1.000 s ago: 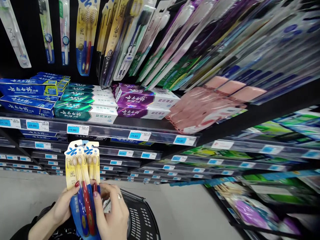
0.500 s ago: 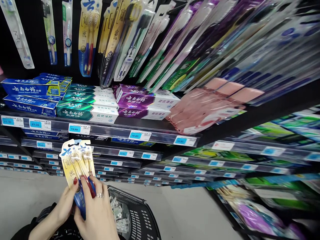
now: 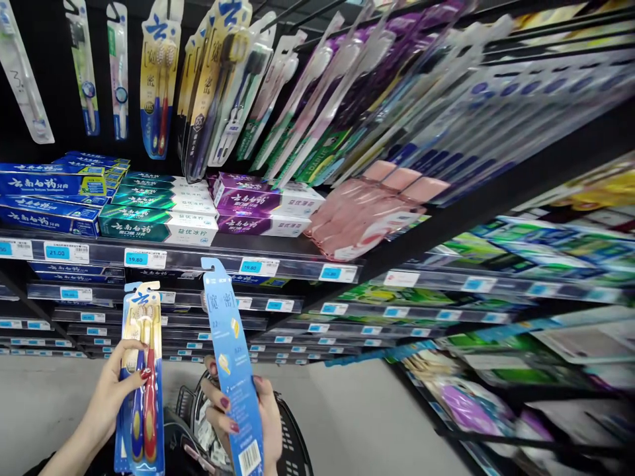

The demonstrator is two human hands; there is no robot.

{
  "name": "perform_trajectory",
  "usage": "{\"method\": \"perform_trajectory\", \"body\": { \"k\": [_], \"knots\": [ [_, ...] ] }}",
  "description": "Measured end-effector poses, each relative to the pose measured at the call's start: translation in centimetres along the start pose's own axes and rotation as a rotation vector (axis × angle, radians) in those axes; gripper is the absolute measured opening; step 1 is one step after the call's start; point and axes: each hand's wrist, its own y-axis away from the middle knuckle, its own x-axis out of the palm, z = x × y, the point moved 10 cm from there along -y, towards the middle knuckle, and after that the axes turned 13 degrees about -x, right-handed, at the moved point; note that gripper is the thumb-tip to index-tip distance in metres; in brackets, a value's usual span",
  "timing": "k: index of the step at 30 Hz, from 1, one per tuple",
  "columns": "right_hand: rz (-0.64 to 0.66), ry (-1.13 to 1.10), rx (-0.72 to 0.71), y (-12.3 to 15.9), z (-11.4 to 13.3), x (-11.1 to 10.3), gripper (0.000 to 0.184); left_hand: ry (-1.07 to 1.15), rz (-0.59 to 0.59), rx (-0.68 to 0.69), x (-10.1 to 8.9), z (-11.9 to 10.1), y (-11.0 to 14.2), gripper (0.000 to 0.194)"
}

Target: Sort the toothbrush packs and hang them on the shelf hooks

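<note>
My left hand (image 3: 112, 390) grips a yellow-and-blue toothbrush pack (image 3: 141, 383) with a red and a blue brush, held upright with its front toward me. My right hand (image 3: 258, 416) holds a second toothbrush pack (image 3: 233, 370), turned so its blue printed back with a barcode faces me. Both packs are up in front of the lower shelves. A black shopping basket (image 3: 292, 449) sits below my hands, with small items inside.
Hanging toothbrush packs (image 3: 159, 86) fill the pegs above. Toothpaste boxes in blue (image 3: 49, 192), green (image 3: 159, 218) and purple (image 3: 262, 201) lie on the shelf, next to pink packets (image 3: 362, 211). Blue price tags (image 3: 143, 258) line the shelf edges. Grey floor (image 3: 347, 410) lies below.
The two packs, held together before, are now split, one in each hand. The right-hand pack has been flipped to show its back. The view shifted slightly upward.
</note>
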Motion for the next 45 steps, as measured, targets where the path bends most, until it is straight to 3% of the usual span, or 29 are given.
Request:
{"method": "perform_trajectory", "body": {
  "k": [3, 6, 9, 11, 13, 15, 17, 20, 24, 25, 27, 32, 34, 37, 40, 43, 45],
  "knots": [
    [-0.009, -0.001, -0.031, 0.0, -0.2, -0.2, 0.046, -0.039, 0.016, -0.030, 0.1, 0.2, 0.0, 0.026],
    [0.037, 0.228, -0.161, 0.4, 0.4, 0.1, 0.054, -0.095, 0.007, -0.015, -0.1, 0.2, -0.1, 0.021],
    [0.066, 0.819, -0.521, 1.5, 3.0, 1.6, 0.050, -0.205, -0.039, 0.092, -0.6, -0.4, -0.3, 0.016],
    [0.108, 1.361, -0.813, 2.8, 4.2, 4.4, 0.047, -0.295, -0.072, 0.165, -0.9, -0.7, -0.4, 0.016],
    [0.187, 1.801, -1.059, 3.8, 3.7, 7.2, 0.054, -0.352, -0.092, 0.206, -1.3, -0.7, -0.5, 0.018],
    [0.260, 2.029, -1.240, 4.5, 2.7, 8.9, 0.061, -0.376, -0.105, 0.232, -1.6, -0.7, -0.5, 0.019],
    [0.299, 2.090, -1.326, 4.8, 2.1, 9.4, 0.065, -0.394, -0.121, 0.257, -1.8, -0.7, -0.4, 0.019],
    [0.282, 1.849, -1.115, 3.9, 2.3, 8.1, 0.056, -0.422, -0.143, 0.267, -2.0, -1.0, -0.3, 0.022],
    [-0.034, 1.049, -0.462, 1.6, 1.1, 2.2, 0.042, -0.392, -0.161, 0.261, -1.9, -1.3, -0.3, 0.033],
    [-0.097, 0.896, -0.333, 1.4, 0.0, 1.3, 0.043, -0.363, -0.165, 0.262, -1.9, -1.4, -0.2, 0.034],
    [-0.103, 0.775, -0.173, 1.1, -1.8, 0.9, 0.043, -0.254, -0.167, 0.233, -2.1, -1.0, -0.3, 0.036],
    [-0.003, 1.078, -0.206, 0.1, -3.2, 1.5, 0.037, 0.001, -0.067, 0.199, -1.8, 0.3, 0.1, 0.050],
    [-0.023, 1.218, -0.273, 0.0, -3.3, 1.3, 0.037, -0.040, -0.080, 0.195, -1.5, 0.5, 0.3, 0.047],
    [-0.068, 1.406, -0.362, 0.1, -3.0, 0.9, 0.039, -0.063, -0.089, 0.082, -0.9, 1.4, 0.1, 0.039],
    [-0.028, 1.597, -0.350, 0.1, -3.5, 0.6, 0.038, 0.017, -0.076, -0.020, -0.2, 2.5, -0.1, 0.034],
    [0.031, 1.745, -0.423, -0.1, -3.5, 0.3, 0.034, 0.094, -0.134, -0.064, -0.5, 3.1, 0.0, 0.037],
    [-0.009, 1.812, -0.554, -0.5, -1.8, 0.5, 0.029, 0.127, -0.221, -0.076, -1.4, 3.3, 0.3, 0.041]
  ]
}}
